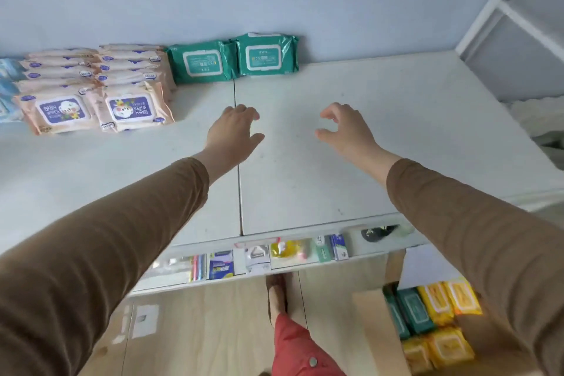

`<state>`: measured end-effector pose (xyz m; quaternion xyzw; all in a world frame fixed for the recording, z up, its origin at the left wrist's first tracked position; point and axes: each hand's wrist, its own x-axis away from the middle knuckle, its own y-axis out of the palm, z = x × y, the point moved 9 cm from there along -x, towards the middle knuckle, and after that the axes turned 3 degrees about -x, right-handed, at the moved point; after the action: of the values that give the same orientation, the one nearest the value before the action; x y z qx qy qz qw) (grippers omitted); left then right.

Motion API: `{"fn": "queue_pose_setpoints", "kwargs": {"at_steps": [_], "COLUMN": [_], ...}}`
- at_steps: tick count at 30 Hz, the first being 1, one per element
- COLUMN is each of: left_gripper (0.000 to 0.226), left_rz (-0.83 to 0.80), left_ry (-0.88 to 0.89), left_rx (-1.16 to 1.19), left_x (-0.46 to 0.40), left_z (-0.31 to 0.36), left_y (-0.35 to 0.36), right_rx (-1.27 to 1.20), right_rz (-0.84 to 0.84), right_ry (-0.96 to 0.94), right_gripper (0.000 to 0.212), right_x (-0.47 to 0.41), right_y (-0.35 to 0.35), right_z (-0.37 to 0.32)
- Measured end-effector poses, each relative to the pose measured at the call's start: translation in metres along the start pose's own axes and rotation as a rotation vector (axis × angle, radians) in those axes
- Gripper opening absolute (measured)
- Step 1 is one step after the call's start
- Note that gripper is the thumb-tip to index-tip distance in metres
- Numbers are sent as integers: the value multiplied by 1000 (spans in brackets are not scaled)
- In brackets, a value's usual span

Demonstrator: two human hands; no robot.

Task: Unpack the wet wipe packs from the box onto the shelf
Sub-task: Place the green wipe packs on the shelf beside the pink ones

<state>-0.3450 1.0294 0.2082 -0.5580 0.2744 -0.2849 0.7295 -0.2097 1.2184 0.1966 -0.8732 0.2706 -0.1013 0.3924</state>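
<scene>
Both hands empty over the shelf; box low at right, behind right hand.
Left hand (236, 131) and right hand (343, 128) hang loosely spread, fingers relaxed, holding nothing, above shelf (381, 119); box (375, 323) with green and yellow wet wipe packs (439, 308) sits down under right forearm, so right hand likely nearer; two green packs (233, 58) already shelved ahead of left hand.

The white shelf (351, 137) top is made of two panels meeting at a seam down the middle. Against the back wall, two green wet wipe packs (233, 58) lie side by side, touching. To their left, peach baby wipe packs (97, 85) sit in stacked rows running toward the front. Blue packs (6, 85) lie at the far left edge.
</scene>
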Motion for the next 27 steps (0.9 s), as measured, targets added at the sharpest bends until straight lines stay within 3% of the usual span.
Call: {"fn": "queue_pose_setpoints", "kwargs": {"at_steps": [8,14,20,27], "left_gripper": [36,31,32,41], "left_rz": [30,65,-163,-597], "left_ry": [194,363,327,282], "left_rx": [127,201,216,54], "left_x": [113,163,208,261], "left_z": [158,299,387,420], "left_y": [20,74,212,410], "right_rx": [67,-64,-178,-420], "right_rz": [148,190,39,-203], "right_ry": [-96,54,338,906], "right_gripper": [23,9,13,29], "right_x": [179,262,339,422], "right_y": [-92,-144,-119,0], "right_z": [56,181,347,538]}}
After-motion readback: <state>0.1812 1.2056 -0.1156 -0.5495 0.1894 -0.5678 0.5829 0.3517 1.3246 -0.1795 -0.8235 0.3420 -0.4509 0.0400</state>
